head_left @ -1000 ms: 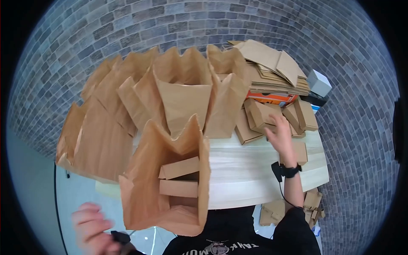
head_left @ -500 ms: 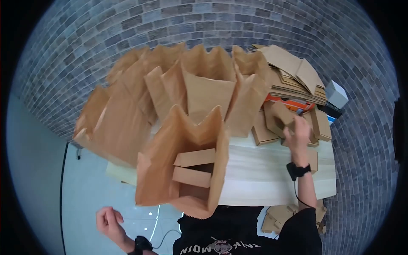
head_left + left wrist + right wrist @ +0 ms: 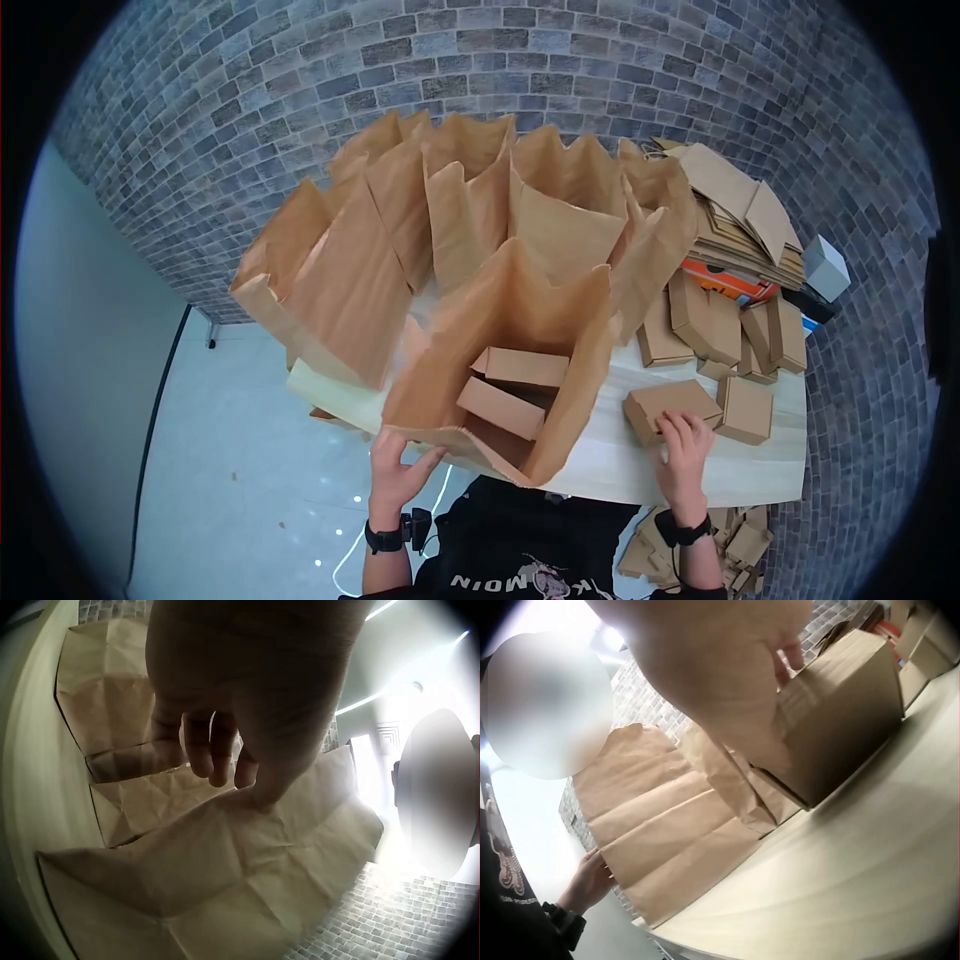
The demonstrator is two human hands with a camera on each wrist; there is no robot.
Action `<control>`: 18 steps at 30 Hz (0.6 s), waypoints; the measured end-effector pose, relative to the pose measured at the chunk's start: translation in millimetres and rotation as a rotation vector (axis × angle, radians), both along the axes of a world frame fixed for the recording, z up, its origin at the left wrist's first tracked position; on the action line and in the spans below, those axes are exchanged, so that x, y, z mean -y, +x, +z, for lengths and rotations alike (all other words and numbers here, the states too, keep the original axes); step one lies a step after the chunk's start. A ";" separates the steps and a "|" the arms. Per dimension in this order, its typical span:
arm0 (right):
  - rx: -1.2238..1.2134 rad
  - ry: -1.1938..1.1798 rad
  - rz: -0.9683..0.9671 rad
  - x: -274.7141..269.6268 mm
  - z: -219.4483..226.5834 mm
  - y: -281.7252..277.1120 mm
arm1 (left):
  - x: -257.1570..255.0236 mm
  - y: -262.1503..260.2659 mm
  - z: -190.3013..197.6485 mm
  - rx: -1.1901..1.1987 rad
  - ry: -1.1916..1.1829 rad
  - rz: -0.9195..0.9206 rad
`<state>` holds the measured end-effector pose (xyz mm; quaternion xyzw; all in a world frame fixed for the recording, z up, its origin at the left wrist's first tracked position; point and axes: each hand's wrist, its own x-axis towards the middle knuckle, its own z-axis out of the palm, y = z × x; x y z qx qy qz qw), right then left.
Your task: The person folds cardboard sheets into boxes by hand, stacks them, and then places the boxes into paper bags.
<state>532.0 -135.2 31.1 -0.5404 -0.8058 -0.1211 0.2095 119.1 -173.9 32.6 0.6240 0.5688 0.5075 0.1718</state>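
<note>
In the head view my left hand (image 3: 396, 472) holds the near rim of an upright brown paper bag (image 3: 432, 385) at its left corner. Two small cardboard boxes, one behind (image 3: 528, 367) and one in front (image 3: 502, 408), lie inside that bag. The left wrist view has fingers (image 3: 199, 750) over the bag's top edge. To the right, my right hand (image 3: 685, 450) grips a flat cardboard box (image 3: 668, 403) at the table's near side, fingers over its top. In the right wrist view the thumb lies along this box's (image 3: 847, 735) side.
Several open paper bags (image 3: 570, 230) stand behind and to the left. Another carton (image 3: 746, 408) sits right beside the gripped box, and more boxes (image 3: 708, 318) lie behind it. Flat cardboard (image 3: 720, 190) is stacked on an orange box (image 3: 728, 282). Cartons (image 3: 745, 545) lie below the table's edge.
My right hand has brought a cardboard box from the pile toward the table's near side. My left hand has risen from beside the table to the bag's rim. The head view has shifted left.
</note>
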 end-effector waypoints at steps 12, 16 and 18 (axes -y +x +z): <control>-1.054 -0.627 0.358 -15.2 -32.0 -193.0 | 7.9 -5.2 -9.5 0.257 -0.082 0.142; -0.928 -0.602 0.394 -26.2 -51.6 -222.3 | 6.6 -26.1 -16.4 0.297 -0.111 0.197; -0.907 -0.547 0.466 -34.3 -60.8 -236.8 | 3.7 -29.7 -16.6 0.423 -0.023 0.187</control>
